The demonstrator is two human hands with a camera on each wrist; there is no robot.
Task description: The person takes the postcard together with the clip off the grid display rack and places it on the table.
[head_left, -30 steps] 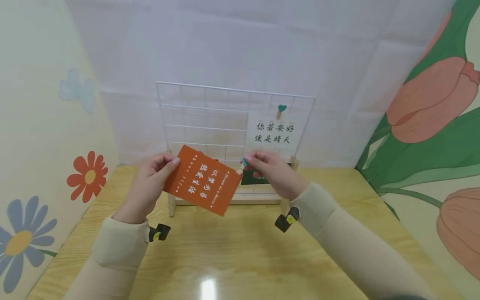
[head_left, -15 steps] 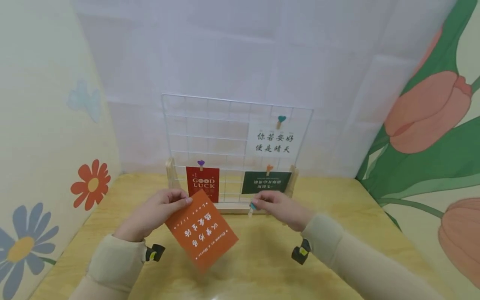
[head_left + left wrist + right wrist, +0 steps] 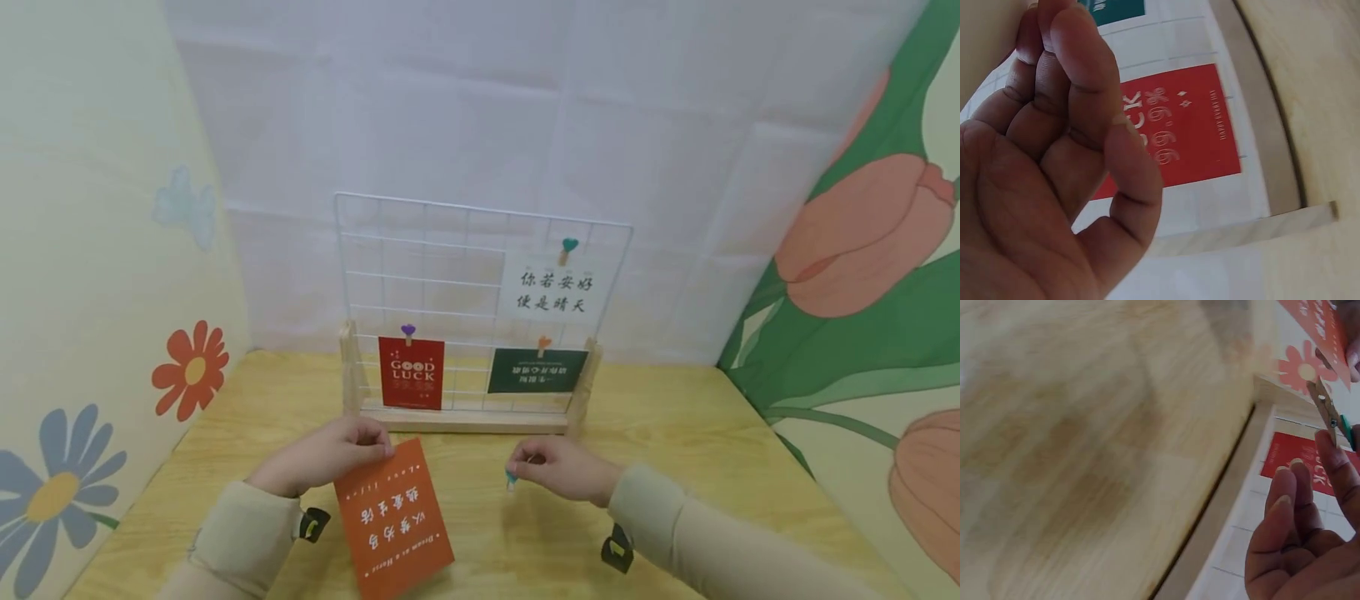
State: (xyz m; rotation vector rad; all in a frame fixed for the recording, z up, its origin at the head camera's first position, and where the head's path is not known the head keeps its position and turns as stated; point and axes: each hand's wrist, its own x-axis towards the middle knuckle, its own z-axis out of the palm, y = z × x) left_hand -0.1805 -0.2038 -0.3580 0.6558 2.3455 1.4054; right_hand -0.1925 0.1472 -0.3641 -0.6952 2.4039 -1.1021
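In the head view my left hand (image 3: 341,457) pinches an orange card (image 3: 401,521) with white writing by its top edge, between thumb and fingers. The card hangs tilted over the front of the table. To the right, my right hand (image 3: 566,471) holds a small wooden clothespin (image 3: 511,481) with a teal heart, between thumb and forefinger. The right wrist view has this clothespin (image 3: 1325,409) up close, its tips pointing away from the fingers, with the orange card (image 3: 1325,334) beyond. The left wrist view leaves the orange card out of sight behind the fingers.
Behind the hands stands a white wire grid on a wooden base (image 3: 465,422). Clothespins hold a red "GOOD LUCK" card (image 3: 412,393), a dark green card (image 3: 538,382) and a white card (image 3: 555,292) on it. Flower-patterned walls (image 3: 195,371) flank the wooden table (image 3: 660,417).
Both hands have come down and toward me. The clothespin, earlier at the orange card's corner, is now apart from it, and the card has turned to hang downward. The red card has come into sight.
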